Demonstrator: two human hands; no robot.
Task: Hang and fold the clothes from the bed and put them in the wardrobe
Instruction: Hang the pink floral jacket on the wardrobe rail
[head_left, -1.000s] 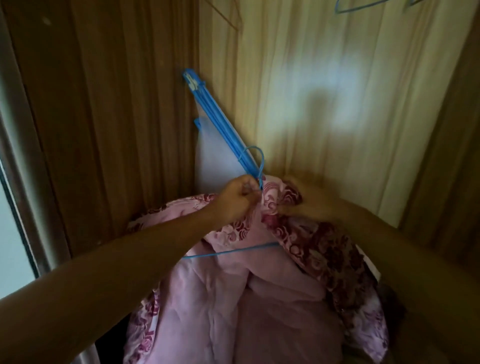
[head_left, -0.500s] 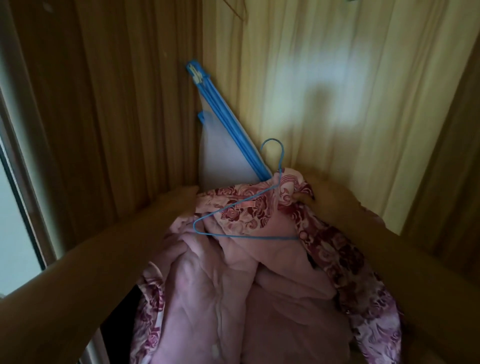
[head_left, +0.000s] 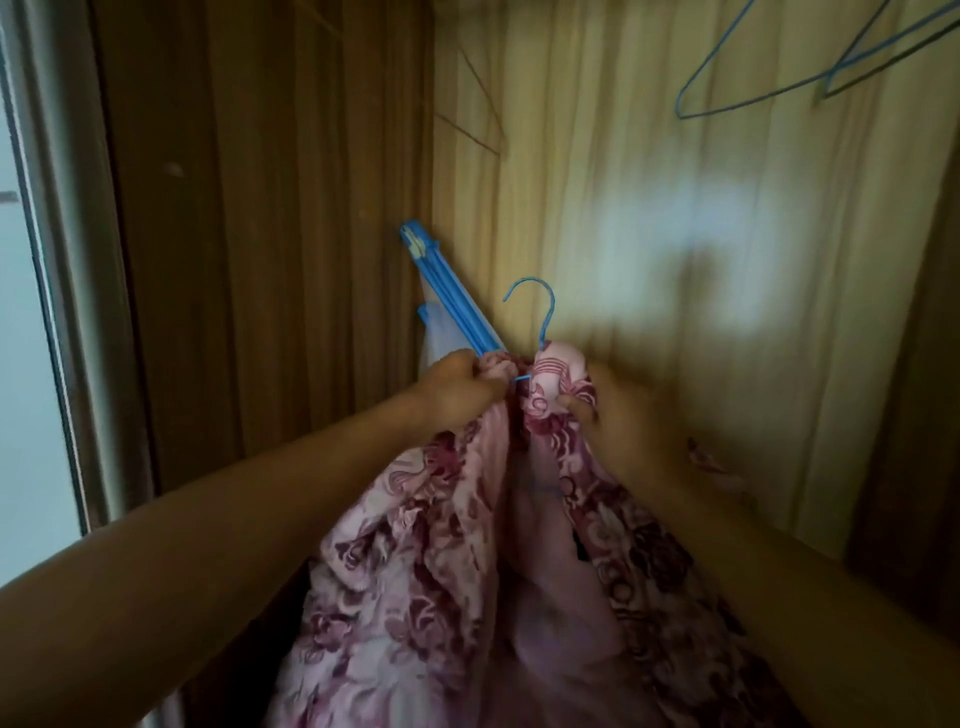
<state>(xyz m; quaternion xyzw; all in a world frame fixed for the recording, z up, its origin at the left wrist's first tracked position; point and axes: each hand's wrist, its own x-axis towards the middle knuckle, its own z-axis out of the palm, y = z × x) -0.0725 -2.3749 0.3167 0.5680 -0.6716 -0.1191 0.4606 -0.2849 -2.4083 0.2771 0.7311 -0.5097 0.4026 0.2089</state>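
The left forearm (head_left: 249, 525) and the right forearm (head_left: 769, 566) are shown bare, smooth and tapering to the wrist. The left hand (head_left: 457, 387) and the right hand (head_left: 623, 415) are bare as well. Finer detail is lost to dimness and blur.

A single wide-angle camera on the person's head faces forward and slightly downward, near the wardrobe corner (head_left: 432, 156). Left of the corner stands the dark side wall (head_left: 260, 234); right of it, the lit back panel (head_left: 649, 208). Below the corner, the left hand (head_left: 457, 389) and right hand (head_left: 628, 421) grip the pink garment (head_left: 415, 571), which fills the lower frame.
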